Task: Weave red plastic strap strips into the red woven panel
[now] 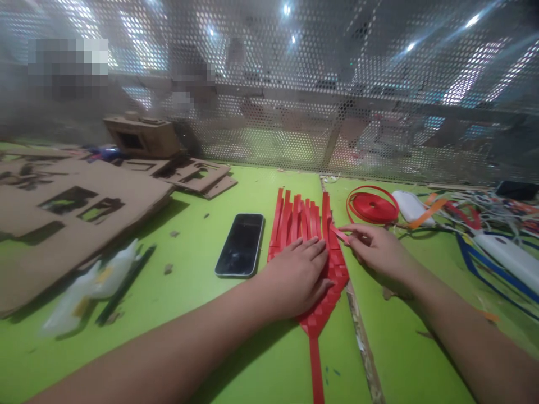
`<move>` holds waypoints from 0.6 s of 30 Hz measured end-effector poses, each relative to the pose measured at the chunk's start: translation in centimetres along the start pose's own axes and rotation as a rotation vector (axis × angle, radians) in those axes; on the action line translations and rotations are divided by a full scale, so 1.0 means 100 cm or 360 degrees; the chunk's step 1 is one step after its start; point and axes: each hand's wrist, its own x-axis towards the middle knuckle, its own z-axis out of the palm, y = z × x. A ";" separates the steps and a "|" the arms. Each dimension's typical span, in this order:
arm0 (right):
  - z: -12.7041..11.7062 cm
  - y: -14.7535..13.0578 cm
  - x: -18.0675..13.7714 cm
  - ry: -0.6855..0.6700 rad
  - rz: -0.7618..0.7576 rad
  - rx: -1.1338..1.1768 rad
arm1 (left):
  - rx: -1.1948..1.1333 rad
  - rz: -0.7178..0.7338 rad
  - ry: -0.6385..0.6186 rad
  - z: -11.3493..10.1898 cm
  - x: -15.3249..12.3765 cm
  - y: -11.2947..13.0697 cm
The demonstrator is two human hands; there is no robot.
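Note:
A red woven strip piece (322, 314) lies flat on the green table, with several loose strip ends fanning out at its far side and one long strip trailing toward me. My left hand (297, 275) rests palm down across the weave, fingers stretched out over it. At the right edge of the weave, my right hand (374, 247) pinches the end of a red strip (339, 234) between thumb and fingers. Just beyond that hand sits a coil of red strip (373, 207).
A smartphone (241, 245) lies left of the weave. Cut cardboard sheets (105, 224) and a cardboard box (143, 137) occupy the left. A glue gun (509, 258), blue strips and cables lie right. A perforated metal screen (269, 112) stands behind; blurred people show beyond it.

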 end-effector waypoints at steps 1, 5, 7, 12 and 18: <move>0.000 -0.002 0.000 0.0014 0.0005 -0.0054 | 0.0021 0.0010 0.0016 0.001 0.000 0.000; -0.001 -0.007 0.000 0.0125 -0.0045 -0.0239 | 0.0067 0.0027 0.0000 0.005 0.000 0.002; 0.000 -0.008 0.002 0.0174 -0.0121 -0.0380 | 0.0091 0.0026 -0.0021 0.006 0.001 0.003; 0.002 -0.007 0.007 0.0311 -0.0294 -0.0668 | 0.0191 0.0047 0.0001 0.008 0.003 0.005; 0.003 -0.008 0.006 0.0364 -0.0389 -0.0690 | 0.0235 0.0041 -0.0015 0.006 0.003 0.007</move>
